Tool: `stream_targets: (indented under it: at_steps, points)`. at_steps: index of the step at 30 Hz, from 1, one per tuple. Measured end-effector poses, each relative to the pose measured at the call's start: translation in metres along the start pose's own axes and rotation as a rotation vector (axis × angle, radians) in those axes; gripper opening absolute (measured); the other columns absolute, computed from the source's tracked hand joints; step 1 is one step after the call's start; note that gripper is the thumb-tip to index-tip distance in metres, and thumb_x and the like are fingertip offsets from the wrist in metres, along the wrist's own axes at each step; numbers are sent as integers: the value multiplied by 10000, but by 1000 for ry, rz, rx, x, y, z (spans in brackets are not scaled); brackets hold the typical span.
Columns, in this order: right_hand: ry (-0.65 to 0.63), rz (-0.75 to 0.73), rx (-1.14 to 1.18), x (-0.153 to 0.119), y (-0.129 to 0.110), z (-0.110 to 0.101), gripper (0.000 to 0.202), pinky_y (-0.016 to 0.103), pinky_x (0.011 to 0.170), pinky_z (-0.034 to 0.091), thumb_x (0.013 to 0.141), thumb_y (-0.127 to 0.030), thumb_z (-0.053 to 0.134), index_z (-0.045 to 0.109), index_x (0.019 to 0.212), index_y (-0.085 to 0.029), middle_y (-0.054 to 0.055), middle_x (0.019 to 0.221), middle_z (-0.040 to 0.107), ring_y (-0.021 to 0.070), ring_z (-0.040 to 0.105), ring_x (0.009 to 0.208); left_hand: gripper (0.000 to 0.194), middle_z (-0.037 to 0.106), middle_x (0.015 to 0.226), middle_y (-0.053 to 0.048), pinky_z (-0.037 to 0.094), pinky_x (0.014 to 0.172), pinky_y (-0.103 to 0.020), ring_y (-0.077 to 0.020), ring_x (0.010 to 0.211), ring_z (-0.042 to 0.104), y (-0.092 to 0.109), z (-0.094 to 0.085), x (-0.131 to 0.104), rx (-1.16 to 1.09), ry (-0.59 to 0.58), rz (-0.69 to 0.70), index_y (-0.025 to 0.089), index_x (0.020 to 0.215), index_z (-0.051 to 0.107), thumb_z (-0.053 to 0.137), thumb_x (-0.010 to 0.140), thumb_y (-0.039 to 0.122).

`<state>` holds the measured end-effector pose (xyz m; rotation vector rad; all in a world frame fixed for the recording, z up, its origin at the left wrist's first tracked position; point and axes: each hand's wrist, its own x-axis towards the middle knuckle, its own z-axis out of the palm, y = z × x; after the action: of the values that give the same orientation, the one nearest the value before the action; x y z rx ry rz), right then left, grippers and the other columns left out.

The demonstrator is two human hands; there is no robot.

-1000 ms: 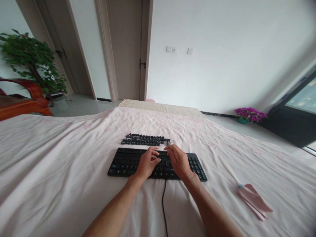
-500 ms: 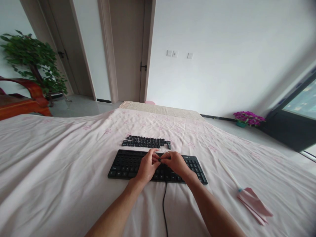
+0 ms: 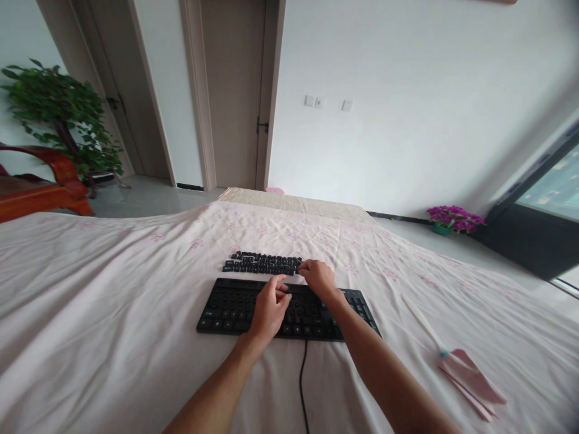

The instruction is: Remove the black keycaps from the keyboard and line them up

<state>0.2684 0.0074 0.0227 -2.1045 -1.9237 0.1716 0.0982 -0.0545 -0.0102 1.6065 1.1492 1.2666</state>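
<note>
A black keyboard (image 3: 226, 307) lies on the pink-white sheet, with keycaps off over much of its main area. Over its middle hovers my left hand (image 3: 270, 307), fingers loosely curved and thumb apart, with nothing visible between them. Past the keyboard's far edge, my right hand (image 3: 319, 277) is closed in a pinch at the right end of the rows of loose black keycaps (image 3: 262, 264). It seems to hold a keycap, mostly hidden by the fingers.
A black cable (image 3: 301, 386) runs from the keyboard toward me. To the right lies a white stick with pink cloth (image 3: 470, 380). Beyond the sheet stand a wooden armchair (image 3: 63, 175), a leafy plant (image 3: 58, 114) and a pot of purple flowers (image 3: 455, 218).
My right hand has left the keyboard's middle, moving forward to the right end of the keycap rows. My left hand stays over the keyboard, its fingers parted from the right hand's.
</note>
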Motion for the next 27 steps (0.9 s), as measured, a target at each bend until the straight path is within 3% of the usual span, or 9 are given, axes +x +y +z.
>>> stream_targets:
  at_steps: [20, 24, 27]
  points:
    - [0, -10, -99, 5, -8, 5, 249, 271, 671, 385, 851, -252, 482, 725, 870, -197, 109, 922, 716, 228, 646, 878, 364, 611, 920, -24, 493, 741, -250, -101, 723, 598, -2, 0, 0, 30, 0, 16, 196, 1145, 546, 540, 785, 141]
    - [40, -13, -73, -1, -12, -5, 280, 265, 672, 376, 882, -315, 458, 714, 908, -205, 102, 922, 717, 216, 639, 865, 363, 612, 912, -21, 493, 732, -250, -98, 702, 590, -3, 0, 0, 34, -2, 17, 194, 1143, 547, 539, 785, 133]
    - [95, -54, 66, -12, -11, -24, 382, 248, 638, 365, 912, -412, 401, 700, 831, -189, 80, 798, 711, 183, 628, 762, 360, 612, 915, -20, 495, 729, -251, -97, 696, 585, -4, 0, 0, 35, -9, 18, 191, 1132, 554, 537, 780, 117]
